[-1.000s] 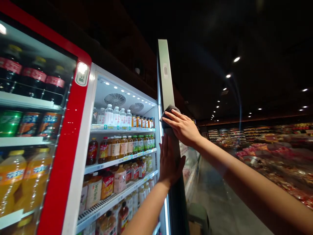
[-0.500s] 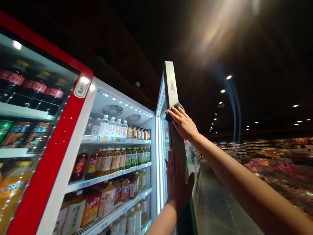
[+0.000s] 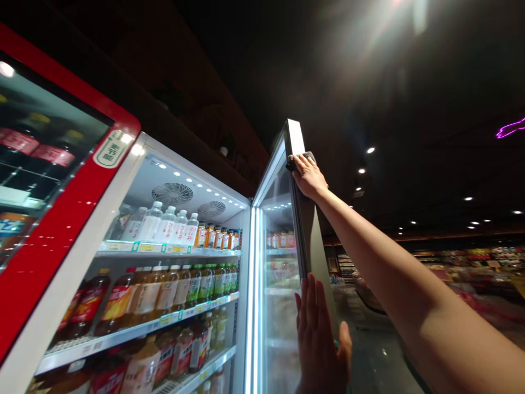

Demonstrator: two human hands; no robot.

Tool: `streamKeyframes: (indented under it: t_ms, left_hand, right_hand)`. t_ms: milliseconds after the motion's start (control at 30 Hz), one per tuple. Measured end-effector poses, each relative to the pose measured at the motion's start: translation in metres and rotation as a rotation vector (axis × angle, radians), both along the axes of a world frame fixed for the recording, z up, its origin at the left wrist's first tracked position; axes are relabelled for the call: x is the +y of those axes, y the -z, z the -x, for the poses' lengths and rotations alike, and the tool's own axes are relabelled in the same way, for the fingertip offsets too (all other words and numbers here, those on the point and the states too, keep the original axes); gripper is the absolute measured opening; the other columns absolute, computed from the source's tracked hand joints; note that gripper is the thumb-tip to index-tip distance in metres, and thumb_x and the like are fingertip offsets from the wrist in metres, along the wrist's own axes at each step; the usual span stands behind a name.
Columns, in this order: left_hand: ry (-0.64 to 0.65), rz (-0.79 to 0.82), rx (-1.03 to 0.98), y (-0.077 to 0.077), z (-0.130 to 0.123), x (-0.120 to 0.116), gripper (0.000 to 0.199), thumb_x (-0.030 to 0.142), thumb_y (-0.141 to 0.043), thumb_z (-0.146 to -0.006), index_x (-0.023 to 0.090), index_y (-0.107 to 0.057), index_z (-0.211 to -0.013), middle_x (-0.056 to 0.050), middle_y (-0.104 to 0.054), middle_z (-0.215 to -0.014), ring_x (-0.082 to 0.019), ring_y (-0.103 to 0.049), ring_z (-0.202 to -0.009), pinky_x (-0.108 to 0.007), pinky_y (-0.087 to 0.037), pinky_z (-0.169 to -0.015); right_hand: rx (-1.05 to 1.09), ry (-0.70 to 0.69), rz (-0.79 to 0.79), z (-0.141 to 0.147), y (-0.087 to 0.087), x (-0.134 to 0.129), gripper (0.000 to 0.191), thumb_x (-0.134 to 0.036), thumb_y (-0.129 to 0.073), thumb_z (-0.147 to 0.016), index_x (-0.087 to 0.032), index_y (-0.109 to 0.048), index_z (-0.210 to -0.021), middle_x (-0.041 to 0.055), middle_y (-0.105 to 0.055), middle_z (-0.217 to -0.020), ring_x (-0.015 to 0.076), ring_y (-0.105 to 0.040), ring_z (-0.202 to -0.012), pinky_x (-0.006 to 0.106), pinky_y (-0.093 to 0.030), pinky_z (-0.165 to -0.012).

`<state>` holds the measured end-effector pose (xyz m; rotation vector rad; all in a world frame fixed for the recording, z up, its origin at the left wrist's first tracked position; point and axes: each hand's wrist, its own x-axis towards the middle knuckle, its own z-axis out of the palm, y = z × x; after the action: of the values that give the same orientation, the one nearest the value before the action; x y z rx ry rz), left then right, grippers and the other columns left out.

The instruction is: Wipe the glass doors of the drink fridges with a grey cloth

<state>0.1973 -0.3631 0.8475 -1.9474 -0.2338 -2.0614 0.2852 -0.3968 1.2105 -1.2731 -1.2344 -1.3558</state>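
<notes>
The right hand (image 3: 310,176) lies over a dark cloth (image 3: 291,163) on the upright edge of the open glass door (image 3: 314,241), near the door's top. Its fingers stretch across the cloth; the thumb is hidden, so I cannot tell whether it pinches the cloth. The left hand (image 3: 322,339) is spread lower along the same edge of the door, fingers up, thumb apart, palm turned toward the door. Left of the door, the lit fridge (image 3: 245,235) has 2 round vents (image 3: 172,193) above its top shelf. That shelf carries clear bottles (image 3: 168,225) and, nearer the door, small orange bottles (image 3: 211,237); green-capped bottles (image 3: 209,282) stand 1 shelf lower. Farther left of the door is a red fridge (image 3: 69,219).
</notes>
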Motion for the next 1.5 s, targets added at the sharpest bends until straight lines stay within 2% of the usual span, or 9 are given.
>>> streamKeyframes:
  t_ms: [100, 333, 467, 533, 733, 900, 1067, 1300, 1500]
  left_hand:
    - [0.002, -0.017, -0.022, -0.004, 0.000, -0.004, 0.085, 0.008, -0.048, -0.087, 0.020, -0.015, -0.165, -0.008, -0.037, -0.165, -0.024, -0.028, -0.155, -0.048, -0.035, -0.126]
    - [0.013, -0.046, -0.070, -0.004, 0.009, -0.005, 0.081, 0.010, -0.053, -0.086, 0.027, -0.030, -0.162, -0.005, -0.054, -0.154, -0.025, -0.040, -0.150, -0.046, -0.045, -0.120]
    - [0.049, -0.035, -0.090, -0.005, 0.011, -0.001, 0.076, 0.022, -0.060, -0.088, 0.033, -0.037, -0.159, -0.001, -0.054, -0.154, -0.027, -0.045, -0.147, -0.046, -0.049, -0.117]
    - [0.057, -0.040, -0.083, -0.005, 0.011, -0.001, 0.080, 0.022, -0.065, -0.085, 0.031, -0.037, -0.159, -0.003, -0.053, -0.155, -0.029, -0.046, -0.146, -0.046, -0.048, -0.118]
    - [0.078, -0.004, -0.031, 0.000, 0.002, -0.003, 0.097, 0.005, -0.059, -0.074, 0.019, -0.025, -0.163, -0.007, -0.046, -0.159, -0.027, -0.043, -0.148, -0.042, -0.046, -0.120]
    - [0.106, 0.041, -0.047, 0.008, -0.016, 0.003, 0.101, 0.006, -0.061, -0.071, 0.022, -0.025, -0.164, -0.005, -0.041, -0.162, -0.029, -0.039, -0.150, -0.045, -0.044, -0.122]
    - [0.134, 0.056, -0.079, 0.011, -0.030, 0.003, 0.108, 0.006, -0.061, -0.065, 0.018, -0.022, -0.164, -0.008, -0.040, -0.163, -0.031, -0.038, -0.151, -0.048, -0.045, -0.120]
    - [0.126, -0.034, -0.026, 0.006, -0.010, 0.005, 0.093, 0.014, -0.055, -0.079, 0.016, -0.019, -0.164, -0.008, -0.038, -0.164, -0.025, -0.035, -0.153, -0.042, -0.043, -0.121]
    - [0.167, 0.031, -0.042, 0.002, -0.008, -0.002, 0.100, 0.006, -0.060, -0.074, 0.022, -0.021, -0.164, -0.008, -0.041, -0.162, -0.028, -0.040, -0.150, -0.045, -0.045, -0.120]
  right_hand:
    - [-0.045, 0.010, -0.017, -0.002, 0.008, 0.002, 0.061, -0.032, -0.041, -0.100, -0.022, -0.038, -0.160, 0.0030, -0.035, -0.167, 0.0286, -0.025, -0.157, 0.048, -0.030, -0.127]
    - [0.034, 0.017, -0.022, 0.003, -0.039, 0.005, 0.062, -0.031, -0.041, -0.099, -0.022, -0.036, -0.160, 0.0046, -0.036, -0.167, 0.0292, -0.025, -0.156, 0.054, -0.033, -0.124]
    - [-0.033, 0.032, -0.042, 0.001, -0.026, 0.011, 0.062, -0.034, -0.045, -0.098, -0.024, -0.038, -0.159, 0.0044, -0.037, -0.166, 0.0304, -0.028, -0.155, 0.052, -0.031, -0.125]
    - [-0.040, 0.048, -0.052, 0.000, -0.025, 0.013, 0.062, -0.034, -0.043, -0.099, -0.023, -0.038, -0.159, 0.0047, -0.036, -0.166, 0.0297, -0.027, -0.156, 0.050, -0.030, -0.126]
    - [-0.005, 0.029, -0.029, -0.006, -0.053, 0.011, 0.065, -0.033, -0.044, -0.099, -0.021, -0.033, -0.161, 0.0066, -0.034, -0.167, 0.0280, -0.023, -0.157, 0.052, -0.026, -0.127]
    - [-0.092, 0.061, -0.008, -0.011, -0.043, 0.010, 0.063, -0.034, -0.048, -0.097, -0.023, -0.040, -0.158, 0.0050, -0.036, -0.167, 0.0301, -0.024, -0.157, 0.051, -0.026, -0.128]
    - [-0.047, -0.001, -0.076, -0.012, -0.057, 0.007, 0.057, -0.031, -0.054, -0.094, -0.029, -0.051, -0.151, 0.0017, -0.045, -0.162, 0.0309, -0.033, -0.153, 0.054, -0.031, -0.125]
    - [-0.321, -0.158, -0.108, -0.021, -0.020, -0.001, 0.029, -0.035, -0.059, -0.092, -0.031, -0.076, -0.115, 0.0030, -0.061, -0.144, 0.0268, -0.059, -0.131, 0.046, -0.047, -0.113]
    - [-0.263, -0.076, -0.132, -0.003, -0.024, -0.005, 0.032, -0.026, -0.054, -0.091, -0.029, -0.076, -0.114, 0.0029, -0.066, -0.133, 0.0248, -0.060, -0.127, 0.041, -0.049, -0.110]
